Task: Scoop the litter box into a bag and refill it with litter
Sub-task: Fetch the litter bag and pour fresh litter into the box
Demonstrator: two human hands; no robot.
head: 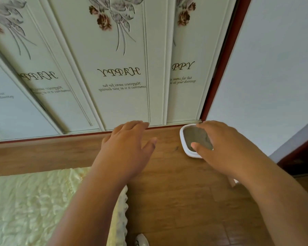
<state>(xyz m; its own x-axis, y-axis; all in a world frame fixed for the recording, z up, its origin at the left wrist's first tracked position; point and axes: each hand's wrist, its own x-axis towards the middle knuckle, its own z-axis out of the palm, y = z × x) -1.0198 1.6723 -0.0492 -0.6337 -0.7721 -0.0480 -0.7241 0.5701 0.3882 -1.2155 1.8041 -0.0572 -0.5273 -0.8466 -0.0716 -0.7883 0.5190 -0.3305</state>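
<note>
Litter box (182,139), white-rimmed with grey litter (194,136) inside, sat on the floor in the corner where the wardrobe met the wall, under my right hand (226,148). That hand hovered over its near right part with the fingers loosely spread and gripping nothing; my thumb (196,145) showed in front of the litter near the box's front rim, though I could not tell whether it touched. My left hand (128,144) was out to the left of the box, well apart from it, palm down, fingers spread wide and empty, the fingertips (140,123) reaching toward the base of the wardrobe doors.

Much of the box was hidden by my right hand and wrist, so only its left side, back rim and a patch of litter were plain. A small white shape (233,181) peeked out beneath my right forearm; I could not make out what it was. At the bottom edge a pale shoe (141,240) was cut off.

Everything rested on a brown wood-plank floor (176,192). Ahead stood pale sliding wardrobe doors (123,77) printed with flowers and the word HAPPY, framed by a dark red trim (220,77). A plain pale wall (274,68) rose on the right. On the left lay a cream quilted bedspread (34,210) with a scalloped edge, beside a wooden bed rail (43,153).
</note>
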